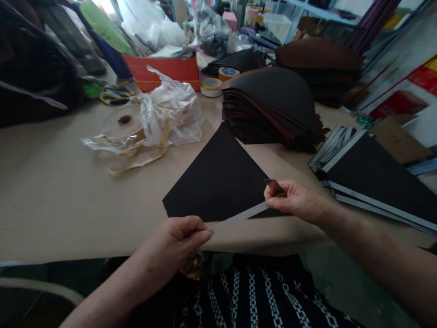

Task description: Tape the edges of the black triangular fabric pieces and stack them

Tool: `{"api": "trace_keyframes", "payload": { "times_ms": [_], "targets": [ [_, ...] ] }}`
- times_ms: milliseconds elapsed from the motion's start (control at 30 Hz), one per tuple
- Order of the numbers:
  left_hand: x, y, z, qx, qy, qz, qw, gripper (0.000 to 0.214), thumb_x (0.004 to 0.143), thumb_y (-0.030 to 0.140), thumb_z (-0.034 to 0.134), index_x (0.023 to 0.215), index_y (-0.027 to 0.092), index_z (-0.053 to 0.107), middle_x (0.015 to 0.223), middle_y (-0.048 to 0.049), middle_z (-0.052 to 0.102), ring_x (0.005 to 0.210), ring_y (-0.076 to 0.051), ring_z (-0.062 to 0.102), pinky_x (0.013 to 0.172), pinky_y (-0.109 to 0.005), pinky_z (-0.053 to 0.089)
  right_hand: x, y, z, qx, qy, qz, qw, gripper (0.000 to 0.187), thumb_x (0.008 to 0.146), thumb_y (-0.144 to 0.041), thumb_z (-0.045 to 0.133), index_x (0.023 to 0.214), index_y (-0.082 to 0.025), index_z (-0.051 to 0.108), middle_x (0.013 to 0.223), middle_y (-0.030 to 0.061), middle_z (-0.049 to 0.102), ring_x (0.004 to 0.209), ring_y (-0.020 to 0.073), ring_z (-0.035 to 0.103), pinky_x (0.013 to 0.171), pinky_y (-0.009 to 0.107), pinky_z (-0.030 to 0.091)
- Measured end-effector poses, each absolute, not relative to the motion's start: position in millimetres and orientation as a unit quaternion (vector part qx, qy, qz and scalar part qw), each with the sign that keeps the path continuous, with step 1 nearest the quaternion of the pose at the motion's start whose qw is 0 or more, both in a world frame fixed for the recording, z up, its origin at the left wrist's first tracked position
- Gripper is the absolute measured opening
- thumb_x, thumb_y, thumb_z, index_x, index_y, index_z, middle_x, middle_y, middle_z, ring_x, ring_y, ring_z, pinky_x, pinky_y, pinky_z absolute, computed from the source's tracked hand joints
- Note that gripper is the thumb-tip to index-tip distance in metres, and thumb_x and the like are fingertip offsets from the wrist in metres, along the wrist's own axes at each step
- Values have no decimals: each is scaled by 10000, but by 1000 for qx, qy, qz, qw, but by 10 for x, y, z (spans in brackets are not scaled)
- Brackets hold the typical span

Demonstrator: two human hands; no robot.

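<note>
A strip of whitish tape stretches between my two hands, above the near edge of a black panel. My left hand pinches one end of it, just off the panel's lower edge. At the panel's right corner my right hand is closed on the other end. A small brownish piece sticks up from the right fingers; what it is I cannot make out. The panel lies flat on the table, with its narrow tip pointing away from me. Below my left hand hangs something crumpled and gold-brown, partly hidden.
A stack of dark panels stands behind. More black panels with pale edge strips lie at right. To the left are a clear plastic bag, a tape roll and scissors. A red box sits at the back.
</note>
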State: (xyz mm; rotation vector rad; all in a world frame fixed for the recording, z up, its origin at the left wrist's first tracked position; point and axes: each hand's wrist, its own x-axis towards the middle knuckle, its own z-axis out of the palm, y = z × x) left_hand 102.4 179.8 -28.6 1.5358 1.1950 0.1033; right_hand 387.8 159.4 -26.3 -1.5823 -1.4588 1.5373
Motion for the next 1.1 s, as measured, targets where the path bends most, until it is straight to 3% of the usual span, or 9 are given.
{"api": "trace_keyframes", "payload": {
  "times_ms": [300, 433, 633, 1100],
  "targets": [
    [687, 2381, -388, 684, 526, -115, 492, 466, 612, 623, 460, 618, 170, 571, 575, 23, 401, 582, -141, 355, 521, -188, 275, 4533, 1206, -518, -703, -516, 446, 201, 137, 717, -294, 529, 688, -163, 503, 606, -32, 449, 549, 92, 399, 544, 229, 314],
    [719, 2429, -513, 697, 530, -126, 467, 462, 672, 600, 436, 666, 162, 582, 617, 19, 447, 609, -139, 386, 533, -186, 252, 4582, 1112, -623, -718, -533, 405, 188, 138, 745, -289, 501, 699, -161, 522, 602, -26, 466, 541, 95, 408, 532, 225, 325],
    [818, 2426, -497, 713, 534, -160, 424, 484, 622, 618, 365, 620, 172, 555, 582, 11, 432, 576, -146, 387, 513, -199, 260, 4609, 1113, -628, -714, -599, 330, 147, 126, 738, -232, 468, 653, -162, 527, 584, -23, 462, 550, 98, 405, 544, 229, 332],
    [802, 2442, -484, 732, 519, -188, 399, 491, 636, 613, 337, 633, 176, 561, 598, 6, 458, 586, -152, 415, 508, -199, 255, 4549, 1143, -533, -719, -619, 304, 89, 101, 724, -177, 469, 647, -159, 532, 579, -19, 492, 544, 94, 416, 523, 238, 309]
  ]
}}
